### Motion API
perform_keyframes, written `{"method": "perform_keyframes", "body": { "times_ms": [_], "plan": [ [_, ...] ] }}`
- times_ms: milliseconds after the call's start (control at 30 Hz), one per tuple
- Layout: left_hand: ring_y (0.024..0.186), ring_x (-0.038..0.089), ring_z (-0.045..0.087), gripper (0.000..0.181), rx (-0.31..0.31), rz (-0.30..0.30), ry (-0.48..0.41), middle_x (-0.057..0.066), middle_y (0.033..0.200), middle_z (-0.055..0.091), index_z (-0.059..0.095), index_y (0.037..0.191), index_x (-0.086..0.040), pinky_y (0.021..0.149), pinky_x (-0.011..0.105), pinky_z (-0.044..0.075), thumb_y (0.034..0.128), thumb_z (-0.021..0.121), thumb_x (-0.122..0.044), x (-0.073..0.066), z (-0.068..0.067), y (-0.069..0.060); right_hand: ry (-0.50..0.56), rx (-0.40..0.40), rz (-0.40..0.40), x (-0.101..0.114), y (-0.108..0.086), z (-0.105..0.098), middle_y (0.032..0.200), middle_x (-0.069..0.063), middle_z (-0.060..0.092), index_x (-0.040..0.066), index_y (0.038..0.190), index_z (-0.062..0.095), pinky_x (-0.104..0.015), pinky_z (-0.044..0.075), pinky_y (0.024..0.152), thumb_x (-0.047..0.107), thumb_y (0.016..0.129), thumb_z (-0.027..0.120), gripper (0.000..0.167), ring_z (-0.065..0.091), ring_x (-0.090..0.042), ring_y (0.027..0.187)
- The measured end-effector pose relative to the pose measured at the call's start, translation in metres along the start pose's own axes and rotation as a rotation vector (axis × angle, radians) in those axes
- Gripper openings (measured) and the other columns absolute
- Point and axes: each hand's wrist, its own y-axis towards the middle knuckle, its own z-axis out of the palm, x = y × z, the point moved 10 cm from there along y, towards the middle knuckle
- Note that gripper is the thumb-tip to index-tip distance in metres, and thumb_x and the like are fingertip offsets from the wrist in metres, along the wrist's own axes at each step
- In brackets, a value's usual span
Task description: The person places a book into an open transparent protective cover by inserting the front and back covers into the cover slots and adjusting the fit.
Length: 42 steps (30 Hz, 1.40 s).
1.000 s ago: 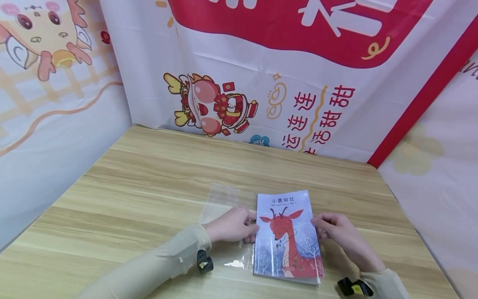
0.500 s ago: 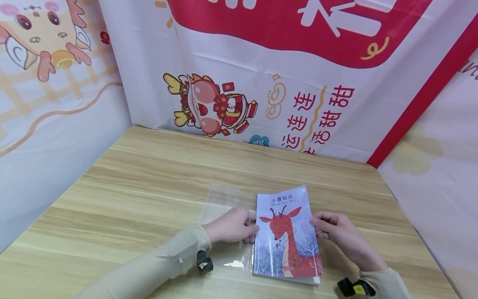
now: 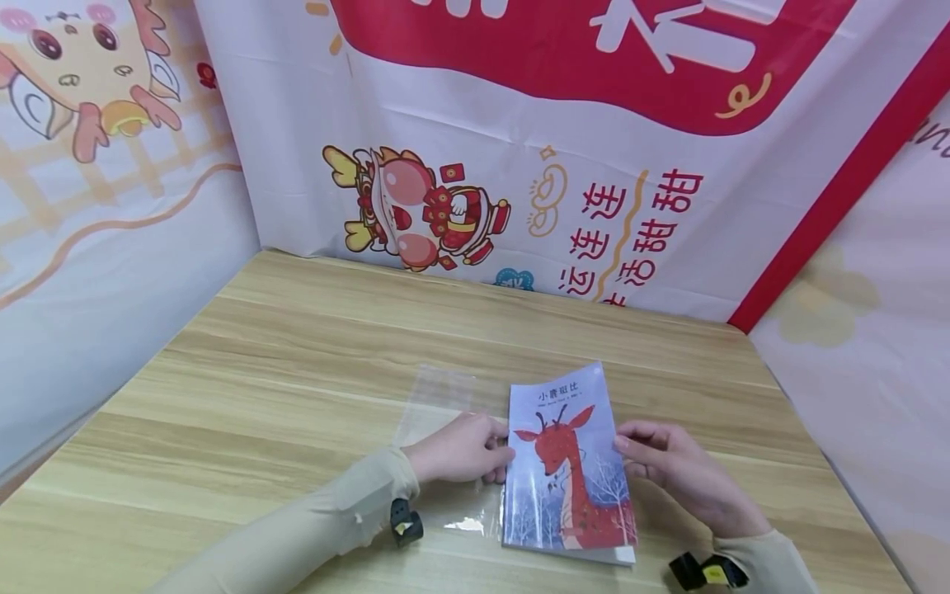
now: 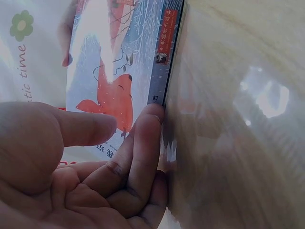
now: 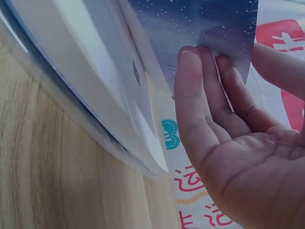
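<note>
A picture book (image 3: 567,470) with a red deer on its blue cover lies on the table, spine to the left. My left hand (image 3: 460,450) holds it at the spine; in the left wrist view its thumb (image 4: 90,128) lies over the cover and a fingertip touches the spine (image 4: 159,76). The front cover (image 5: 214,24) stands lifted away from the white pages (image 5: 95,90). My right hand (image 3: 668,466) pinches that cover by its right edge, fingers on the inner side, thumb on the outer. Under my left hand lies a clear plastic bag (image 3: 438,392).
The wooden table (image 3: 297,346) reaches back to a printed cloth (image 3: 460,107) with a cartoon dragon and red characters. Cloth also hangs along the left and right sides. Each wrist wears a black strap (image 3: 405,521).
My right hand has raised the book's front cover further, and its free edge has swung up and to the left. The left hand has stayed at the spine.
</note>
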Motion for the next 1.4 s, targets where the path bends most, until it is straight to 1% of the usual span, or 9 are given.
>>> {"method": "perform_keyframes", "body": {
  "times_ms": [333,567,800,933,967,1067,1133,1300,1400],
  "plan": [
    [0.050,0.024,0.062,0.045,0.002,0.016,0.008,0.004,0.064,0.066,0.052,0.134,0.010,0.043,0.028,0.051,0.0956,0.063,-0.009,-0.003,0.001,0.000,-0.007,-0.030,0.058,-0.006,0.002,0.002,0.127,-0.017,0.060,-0.005,0.127,0.058,-0.039,0.047,0.098,0.021,0.101,0.058,0.037,0.056,-0.027,0.117],
    [0.050,0.024,0.062,0.038,0.014,0.029,0.019,0.004,0.065,0.066,0.058,0.129,0.008,0.043,0.028,0.051,0.0954,0.063,-0.010,-0.003,0.002,0.001,0.042,-0.004,0.078,-0.008,0.005,0.008,0.128,-0.019,0.059,-0.007,0.132,0.052,-0.041,0.047,0.098,0.023,0.102,0.056,0.042,0.058,-0.029,0.116],
    [0.052,0.023,0.063,0.032,0.031,0.036,0.030,0.004,0.066,0.066,0.062,0.123,0.006,0.047,0.031,0.054,0.0957,0.063,-0.012,-0.003,0.003,0.003,0.030,-0.048,0.145,-0.012,0.007,0.010,0.130,-0.019,0.058,-0.010,0.143,0.037,-0.040,0.048,0.097,0.031,0.102,0.056,0.061,0.058,-0.029,0.116],
    [0.057,0.020,0.064,0.020,0.047,0.052,0.048,0.002,0.068,0.066,0.066,0.108,0.002,0.051,0.029,0.054,0.0960,0.063,-0.014,-0.004,0.001,0.002,0.022,-0.068,0.162,-0.011,0.010,0.013,0.134,-0.021,0.055,-0.011,0.147,0.027,-0.043,0.047,0.098,0.034,0.101,0.057,0.071,0.056,-0.030,0.119],
    [0.058,0.019,0.065,0.021,0.046,0.061,0.053,0.001,0.068,0.066,0.066,0.108,0.002,0.052,0.029,0.054,0.0960,0.063,-0.015,-0.005,0.000,0.001,0.022,-0.067,0.160,-0.010,0.011,0.014,0.134,-0.021,0.054,-0.011,0.148,0.025,-0.043,0.047,0.098,0.034,0.101,0.056,0.072,0.056,-0.030,0.118],
    [0.065,0.014,0.065,0.023,0.033,0.098,0.079,-0.003,0.073,0.067,0.068,0.110,0.002,0.058,0.025,0.053,0.0966,0.063,-0.017,-0.008,-0.007,0.000,0.037,-0.043,0.143,-0.007,0.013,0.018,0.131,-0.021,0.056,-0.013,0.148,0.021,-0.043,0.047,0.098,0.033,0.102,0.055,0.073,0.058,-0.030,0.116],
    [0.069,0.013,0.065,0.027,0.014,0.124,0.087,-0.004,0.077,0.068,0.067,0.114,0.002,0.062,0.026,0.054,0.0973,0.062,-0.017,-0.009,-0.016,-0.001,0.047,-0.026,0.130,-0.006,0.014,0.020,0.128,-0.021,0.059,-0.014,0.147,0.020,-0.043,0.047,0.097,0.031,0.103,0.054,0.072,0.060,-0.029,0.113],
    [0.080,0.011,0.064,0.026,-0.063,0.153,0.130,-0.003,0.087,0.068,0.068,0.115,0.001,0.072,0.028,0.054,0.0980,0.061,-0.017,-0.007,-0.049,-0.006,0.051,-0.030,0.129,-0.005,0.014,0.019,0.127,-0.020,0.059,-0.015,0.147,0.017,-0.042,0.048,0.096,0.029,0.103,0.054,0.073,0.060,-0.027,0.111],
    [0.090,0.012,0.063,0.026,-0.097,0.179,0.203,0.000,0.098,0.069,0.068,0.116,-0.002,0.080,0.030,0.053,0.0964,0.064,-0.018,-0.006,-0.066,-0.010,0.041,-0.044,0.140,-0.004,0.015,0.018,0.133,-0.022,0.054,-0.014,0.148,0.016,-0.042,0.048,0.097,0.031,0.102,0.055,0.076,0.058,-0.028,0.115]
  ]
}}
